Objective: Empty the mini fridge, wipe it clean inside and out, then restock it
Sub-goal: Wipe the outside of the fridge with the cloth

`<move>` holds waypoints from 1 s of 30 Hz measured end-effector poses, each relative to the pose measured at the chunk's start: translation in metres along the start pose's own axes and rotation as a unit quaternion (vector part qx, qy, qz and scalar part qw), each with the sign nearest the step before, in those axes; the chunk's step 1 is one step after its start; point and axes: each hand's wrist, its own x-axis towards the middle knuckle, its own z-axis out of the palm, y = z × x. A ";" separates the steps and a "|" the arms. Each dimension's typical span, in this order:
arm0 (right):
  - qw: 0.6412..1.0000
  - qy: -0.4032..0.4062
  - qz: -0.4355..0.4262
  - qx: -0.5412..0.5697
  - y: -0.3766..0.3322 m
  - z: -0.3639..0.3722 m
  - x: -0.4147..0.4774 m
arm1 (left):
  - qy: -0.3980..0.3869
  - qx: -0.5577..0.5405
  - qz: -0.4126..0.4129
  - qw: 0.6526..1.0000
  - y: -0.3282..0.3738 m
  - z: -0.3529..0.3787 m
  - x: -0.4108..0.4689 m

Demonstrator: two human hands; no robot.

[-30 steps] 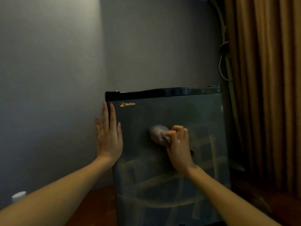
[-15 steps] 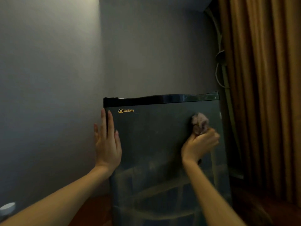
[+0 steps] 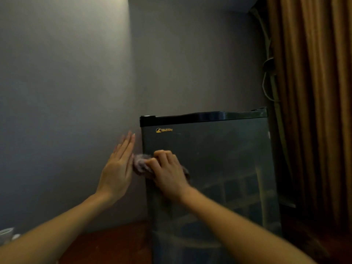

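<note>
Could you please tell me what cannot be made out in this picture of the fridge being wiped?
Head view:
- Mini fridge interior: hidden behind its closed door.
- Cloth: mostly covered by the right hand gripping it.
- Left hand: contact with the fridge's side unclear, seen edge-on.
- White object, lower left: cut off by the frame edge.

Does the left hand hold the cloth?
No, the right hand grips the cloth on the fridge door; the left hand is flat, fingers straight.
</note>
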 end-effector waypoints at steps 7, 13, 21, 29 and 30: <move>0.997 0.052 0.046 -0.027 0.114 -0.067 0.000 | 0.010 0.009 0.032 0.999 0.025 0.012 0.023; 0.942 0.111 0.287 -0.134 0.208 -0.119 -0.042 | 0.065 0.017 0.022 0.998 0.024 0.031 0.028; 0.793 0.204 0.552 -0.156 0.164 -0.100 -0.024 | 0.072 0.031 0.052 0.996 0.014 0.032 0.030; 0.894 0.171 0.412 -0.048 -0.002 -0.012 0.056 | 0.045 0.016 0.067 0.997 0.010 0.017 0.033; 0.910 0.155 0.381 -0.040 -0.021 -0.002 0.063 | 0.041 0.001 0.049 0.998 0.009 0.014 0.033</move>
